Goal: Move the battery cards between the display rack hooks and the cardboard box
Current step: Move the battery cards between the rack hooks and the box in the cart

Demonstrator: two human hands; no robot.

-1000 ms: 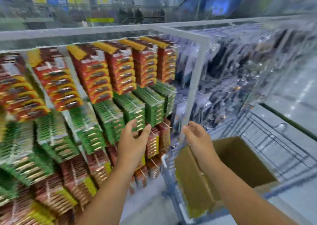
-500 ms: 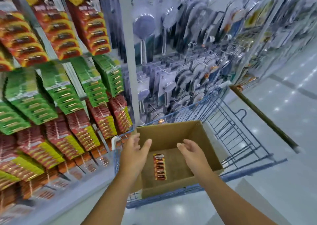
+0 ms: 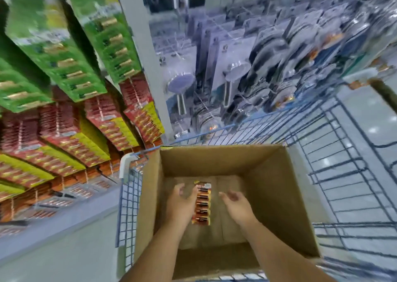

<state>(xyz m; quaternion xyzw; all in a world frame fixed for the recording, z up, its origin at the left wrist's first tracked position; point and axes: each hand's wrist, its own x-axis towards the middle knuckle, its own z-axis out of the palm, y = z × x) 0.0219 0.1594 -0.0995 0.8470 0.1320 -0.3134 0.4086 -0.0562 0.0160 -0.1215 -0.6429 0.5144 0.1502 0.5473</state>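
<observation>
I see both hands down inside the cardboard box (image 3: 277,174), which sits in the blue wire cart (image 3: 348,174); the left hand (image 3: 181,204) touches the battery card (image 3: 203,203) lying on the box floor, though I cannot tell if it grasps it; the right hand (image 3: 237,206) hangs just right of it, released, fingers loosely curled; the display rack (image 3: 71,92) of cards hangs far left

cardboard box (image 3: 270,174): I see plain brown
battery card (image 3: 203,203): red, black cells
cart (image 3: 343,174): blue wire
rack cards (image 3: 71,51), ten o'clock: green, red-yellow below
</observation>
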